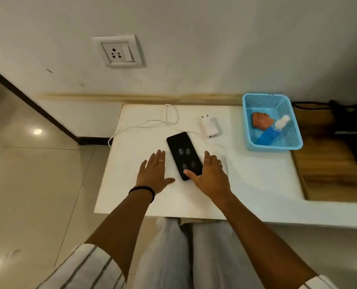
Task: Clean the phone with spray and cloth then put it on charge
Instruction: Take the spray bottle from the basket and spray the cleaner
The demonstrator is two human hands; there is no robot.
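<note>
A black phone lies face up on the white table, with smudges on its screen. My left hand rests flat and open just left of it. My right hand lies open to its right, the thumb touching the phone's near end. A white charger plug stands behind the phone, and its white cable loops across the table. A blue basket at the right holds a blue spray bottle and an orange cloth.
A wall socket with a switch sits on the white wall above the table's left. Right of the table is a wooden surface with a dark object and black cable. Tiled floor lies to the left.
</note>
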